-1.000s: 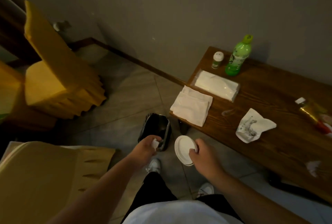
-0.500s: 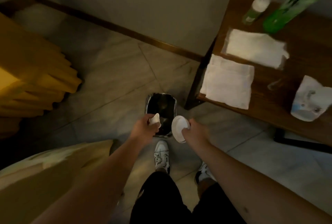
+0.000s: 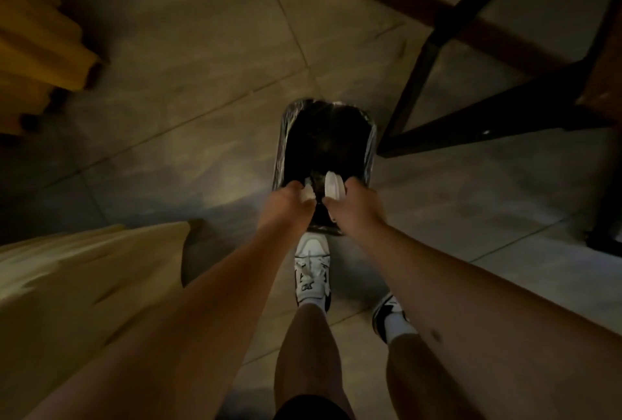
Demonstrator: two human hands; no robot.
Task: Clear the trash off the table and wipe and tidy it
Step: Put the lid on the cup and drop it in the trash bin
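A: Your left hand [image 3: 286, 205] is curled round a small crumpled white scrap [image 3: 308, 193], pinched at the fingertips. Your right hand [image 3: 356, 205], just beside it, grips a white round lid [image 3: 333, 185] seen edge-on, tilted nearly upright. Both hands sit over the near rim of the bin [image 3: 370, 150].

B: What can't you make out there?

A: Your fingers are mostly hidden behind the backs of your hands, so you see knuckles and little else. The scrap is blurred; whether it's paper or tissue, you can't tell. The bin's inside, just beyond your hands, is black, and nothing in it shows.

B: And the bin itself?

A: A rounded rectangle, lined with a glossy, crinkled dark bag that catches light along its edges. It stands on dull, matte floor tiles [image 3: 202, 66] with thin grout lines.

B: The table?

A: Beyond your right hand and off to its right, only a dark, straight frame leg [image 3: 414, 83] and a corner of the wooden tabletop [image 3: 602, 83] show; the rest is cut off by the picture's edge, so the surface stays out of sight.

B: Anything else?

A: Left of your left hand, pleated yellow fabric [image 3: 37, 35] is cut off, and nearer you a pale, smooth draped cloth [image 3: 84, 285] blurs out. Below your hands is a white-and-black laced sneaker [image 3: 311, 271].
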